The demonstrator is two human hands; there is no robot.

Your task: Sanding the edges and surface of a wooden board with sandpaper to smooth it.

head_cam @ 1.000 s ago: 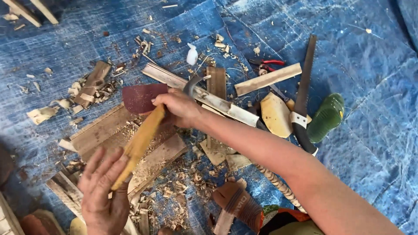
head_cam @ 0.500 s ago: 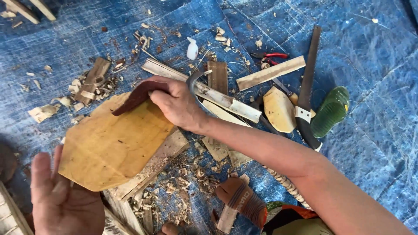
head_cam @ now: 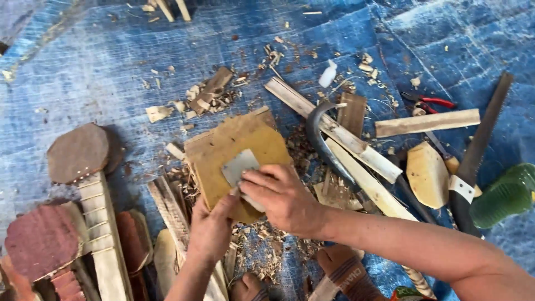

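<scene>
A blue tarp (head_cam: 111, 72) littered with wood shavings lies beneath. The right hand (head_cam: 281, 195) pinches a small grey sheet (head_cam: 238, 165) just above its fingertips, flat on the tan wooden slab (head_cam: 234, 142); the left hand (head_cam: 212, 228), closed on the slab's near edge, sits directly below.

Low in the frame's centre, my right hand (head_cam: 284, 198) curls fingers down while my left hand (head_cam: 212, 228) pinches beside it.
</scene>
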